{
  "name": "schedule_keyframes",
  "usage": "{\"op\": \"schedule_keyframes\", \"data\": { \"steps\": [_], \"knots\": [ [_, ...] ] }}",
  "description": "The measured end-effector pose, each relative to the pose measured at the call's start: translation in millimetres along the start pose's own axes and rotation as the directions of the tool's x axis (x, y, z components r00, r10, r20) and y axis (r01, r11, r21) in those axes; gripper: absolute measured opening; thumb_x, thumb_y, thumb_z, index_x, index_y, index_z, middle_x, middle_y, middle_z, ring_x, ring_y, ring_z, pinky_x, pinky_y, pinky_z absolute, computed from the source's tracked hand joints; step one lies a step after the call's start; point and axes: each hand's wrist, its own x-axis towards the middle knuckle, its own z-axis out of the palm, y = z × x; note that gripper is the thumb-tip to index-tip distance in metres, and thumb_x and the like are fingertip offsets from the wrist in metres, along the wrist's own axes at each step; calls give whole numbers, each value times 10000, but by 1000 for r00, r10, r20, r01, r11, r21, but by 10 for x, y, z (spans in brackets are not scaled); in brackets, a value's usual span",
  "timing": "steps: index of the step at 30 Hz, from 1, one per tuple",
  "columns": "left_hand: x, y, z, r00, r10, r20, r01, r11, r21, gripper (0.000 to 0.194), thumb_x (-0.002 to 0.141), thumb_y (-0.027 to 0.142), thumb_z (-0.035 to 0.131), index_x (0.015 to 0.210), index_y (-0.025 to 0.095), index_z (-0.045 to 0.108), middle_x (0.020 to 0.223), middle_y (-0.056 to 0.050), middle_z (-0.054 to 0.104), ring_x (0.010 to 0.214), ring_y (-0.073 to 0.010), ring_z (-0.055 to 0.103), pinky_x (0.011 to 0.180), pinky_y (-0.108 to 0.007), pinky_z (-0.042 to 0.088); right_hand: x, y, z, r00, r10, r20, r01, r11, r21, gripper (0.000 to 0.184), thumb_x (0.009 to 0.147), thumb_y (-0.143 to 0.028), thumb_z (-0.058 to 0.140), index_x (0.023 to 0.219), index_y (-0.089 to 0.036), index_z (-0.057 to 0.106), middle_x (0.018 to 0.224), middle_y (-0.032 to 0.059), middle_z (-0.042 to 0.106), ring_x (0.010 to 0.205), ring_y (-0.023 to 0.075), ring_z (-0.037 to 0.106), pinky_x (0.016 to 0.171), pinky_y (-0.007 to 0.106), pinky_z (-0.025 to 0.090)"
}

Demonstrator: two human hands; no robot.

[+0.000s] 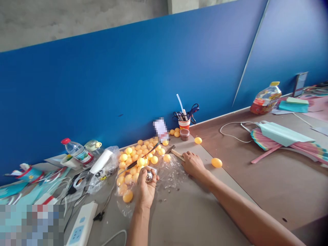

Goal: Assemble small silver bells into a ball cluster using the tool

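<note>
My left hand point(148, 188) is closed around a shiny silver ball point(149, 176) with a faceted-looking surface. Just to its left and beyond lie many orange table tennis balls point(140, 161) in a clear plastic bag. My right hand point(194, 164) rests low over the table, its fingers curled on the near end of a thin wooden-handled tool point(177, 154). That tool has a dark flat end, and its exact kind is unclear. Crumpled clear plastic point(172, 172) spreads between the two hands. A slim tool with a black handle point(133, 164) lies across the orange balls.
A paper cup of tools point(183, 123) and a small brown-filled tub point(184, 134) stand by the blue partition point(115, 85). A power strip point(82, 223), cables and bottles point(79, 153) crowd the left. Rightward lie a pleated paper piece point(284, 135) and a juice bottle point(266, 99).
</note>
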Motion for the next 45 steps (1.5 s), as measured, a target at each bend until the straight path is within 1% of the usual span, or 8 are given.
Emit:
{"op": "schedule_keyframes", "data": {
  "steps": [5,12,17,23,28,33,38,45],
  "knots": [
    [39,-20,-26,997,-46,-58,41,996,-79,257,740,402,709,778,154,653,723,-13,638,529,-99,548,599,-287,503,8,25,1,1000,-5,-8,6,999,41,195,847,-99,465,959,-118,624,1004,169,635,887,237,618,741,302,379],
    [67,-35,-68,998,-54,39,57,995,-80,366,783,522,642,831,161,686,717,-50,671,536,-123,554,619,-298,507,-79,-71,-243,989,-108,-99,128,967,221,233,897,-149,367,828,-165,589,846,63,641,740,150,593,684,234,394],
    [86,-49,-85,998,-54,27,56,994,-89,415,755,560,656,821,151,685,695,-63,668,562,-143,579,618,-299,505,-307,-235,-431,944,-323,-69,277,660,698,182,888,-210,395,801,-186,553,537,-40,520,499,118,467,522,224,355],
    [109,-52,-115,998,1,-69,-8,995,-95,383,725,577,674,755,195,656,636,-12,646,541,-147,571,615,-322,506,-423,-304,-440,796,-604,-43,504,622,599,165,866,-208,495,736,-184,593,722,13,589,647,132,499,595,238,364],
    [103,-37,-89,999,-26,-34,24,999,-46,412,813,594,551,758,198,650,654,-51,644,540,-156,536,591,-327,491,-455,-353,-453,855,-511,-88,436,617,655,219,915,-211,401,723,-199,505,651,-19,500,596,119,455,587,237,354],
    [78,-66,-61,994,-25,-108,25,1000,7,424,776,602,601,746,179,607,673,-44,651,548,-152,563,557,-297,483,-417,-380,-375,849,-528,-27,433,664,610,268,904,-213,415,637,-197,428,646,-20,459,576,114,411,580,248,335],
    [71,-68,-77,1000,-19,9,19,1000,2,455,765,643,587,786,193,650,682,-51,652,544,-159,545,601,-328,496,-430,-362,-383,877,-474,-84,406,634,658,236,921,-218,395,698,-203,470,663,-14,482,616,127,444,588,245,353],
    [88,-64,-102,997,-35,-63,34,999,-9,402,786,611,583,762,214,636,628,-29,632,530,-167,543,598,-330,484,-459,-393,-346,807,-582,-103,522,620,585,235,933,-211,406,714,-194,492,724,6,504,640,130,470,619,256,376]
  ]
}}
